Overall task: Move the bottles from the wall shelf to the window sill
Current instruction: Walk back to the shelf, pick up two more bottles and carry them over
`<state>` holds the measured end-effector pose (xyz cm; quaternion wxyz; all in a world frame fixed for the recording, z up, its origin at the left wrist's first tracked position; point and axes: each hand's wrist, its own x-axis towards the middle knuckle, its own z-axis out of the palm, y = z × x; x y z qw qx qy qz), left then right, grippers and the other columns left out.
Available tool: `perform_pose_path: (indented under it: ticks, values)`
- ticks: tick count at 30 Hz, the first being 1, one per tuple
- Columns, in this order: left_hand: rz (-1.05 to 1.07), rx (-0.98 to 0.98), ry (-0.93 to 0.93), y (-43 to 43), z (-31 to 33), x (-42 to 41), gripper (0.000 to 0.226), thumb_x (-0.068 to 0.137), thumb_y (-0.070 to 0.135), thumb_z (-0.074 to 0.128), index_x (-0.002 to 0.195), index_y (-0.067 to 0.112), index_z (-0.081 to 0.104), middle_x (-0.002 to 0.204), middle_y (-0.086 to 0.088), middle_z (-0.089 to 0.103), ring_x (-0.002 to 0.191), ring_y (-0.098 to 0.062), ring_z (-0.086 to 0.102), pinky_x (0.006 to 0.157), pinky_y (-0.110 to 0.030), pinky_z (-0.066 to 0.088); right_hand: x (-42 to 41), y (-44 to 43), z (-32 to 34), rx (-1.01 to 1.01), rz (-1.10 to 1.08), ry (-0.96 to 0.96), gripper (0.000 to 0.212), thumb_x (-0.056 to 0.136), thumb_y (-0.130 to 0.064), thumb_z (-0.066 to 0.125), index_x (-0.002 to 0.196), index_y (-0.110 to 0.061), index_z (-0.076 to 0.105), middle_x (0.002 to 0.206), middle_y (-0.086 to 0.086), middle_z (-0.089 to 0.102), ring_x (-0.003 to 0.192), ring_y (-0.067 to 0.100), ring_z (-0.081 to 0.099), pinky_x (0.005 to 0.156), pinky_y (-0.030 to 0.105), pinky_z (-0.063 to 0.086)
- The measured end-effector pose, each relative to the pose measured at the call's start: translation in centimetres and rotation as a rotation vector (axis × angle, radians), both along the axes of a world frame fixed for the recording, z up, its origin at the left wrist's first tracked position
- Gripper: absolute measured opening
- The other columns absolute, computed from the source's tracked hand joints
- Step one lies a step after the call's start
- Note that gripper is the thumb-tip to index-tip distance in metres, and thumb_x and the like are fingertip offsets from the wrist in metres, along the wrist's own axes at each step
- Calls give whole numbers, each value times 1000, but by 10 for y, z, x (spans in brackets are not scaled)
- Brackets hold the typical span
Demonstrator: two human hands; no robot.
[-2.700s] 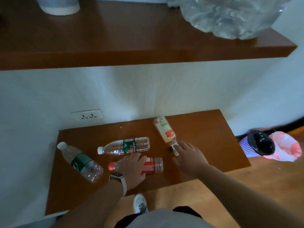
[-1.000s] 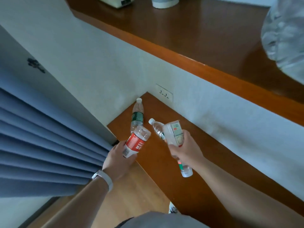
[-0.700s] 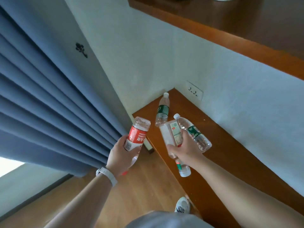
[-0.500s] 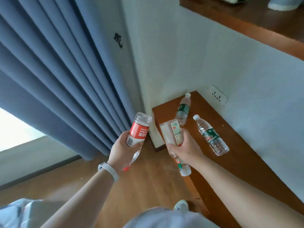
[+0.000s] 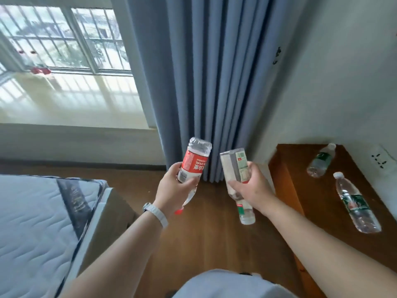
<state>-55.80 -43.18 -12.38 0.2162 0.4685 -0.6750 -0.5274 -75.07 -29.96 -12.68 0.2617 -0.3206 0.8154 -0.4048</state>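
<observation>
My left hand [image 5: 175, 191] grips a clear bottle with a red label [image 5: 194, 163], held upside down with its red cap below the palm. In my right hand [image 5: 250, 189] is a squarish clear bottle with a white and green label [image 5: 235, 166], also base up. Both are held in the air over the wooden floor. Two green-labelled water bottles [image 5: 321, 161] [image 5: 355, 203] lie on their sides on the brown wall shelf [image 5: 318, 201] at the right. The pale window sill [image 5: 71, 100] spreads out at the upper left, under the window.
A blue curtain [image 5: 206, 82] hangs between the window sill and the shelf. A mattress [image 5: 36, 229] on its frame fills the lower left. A white wall socket [image 5: 381, 158] sits above the shelf's far end. Wooden floor [image 5: 206, 244] lies below my hands.
I lifted the two bottles off the shelf and my view swung left from the shelf, past the curtain, to the window and sill. Both hands keep their bottles.
</observation>
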Motion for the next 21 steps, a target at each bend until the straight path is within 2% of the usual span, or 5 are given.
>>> perform_pose_path:
  ticks: [4, 7, 11, 14, 21]
  values:
    - [113, -18, 67, -11, -1, 59, 37, 77, 44, 78, 109, 43, 61, 90, 15, 74, 77, -3, 72, 74, -40, 62, 44, -36, 11, -51, 97, 15, 51, 76, -31, 78, 117, -34, 47, 103, -14, 66, 89, 2, 64, 78, 29, 55]
    - [180, -51, 76, -13, -3, 97, 33, 79, 43, 78, 106, 44, 60, 90, 16, 74, 77, -1, 71, 75, -35, 61, 73, -55, 16, -82, 161, 19, 50, 78, -29, 78, 116, -34, 46, 103, -15, 65, 89, 0, 63, 68, 18, 47]
    - [267, -50, 97, -15, -12, 141, 36, 79, 45, 79, 110, 42, 60, 96, 11, 74, 83, -7, 73, 79, -41, 61, 102, -75, 11, -86, 269, -6, 54, 78, -27, 79, 120, -33, 45, 109, -11, 65, 95, 7, 64, 77, 26, 52]
    - [326, -50, 108, -17, -14, 167, 41, 79, 48, 78, 114, 40, 60, 99, 12, 73, 87, -9, 73, 81, -42, 61, 118, -93, 9, -70, 348, -7, 56, 79, -30, 78, 123, -33, 44, 110, -12, 63, 95, 5, 62, 72, 24, 53]
    - [446, -32, 89, -33, -13, 191, 35, 82, 24, 80, 91, 53, 64, 83, 21, 73, 76, -4, 71, 76, -30, 58, 135, -148, -2, -34, 457, 6, 62, 77, -36, 77, 129, -31, 44, 112, -12, 61, 99, 8, 60, 86, 35, 52]
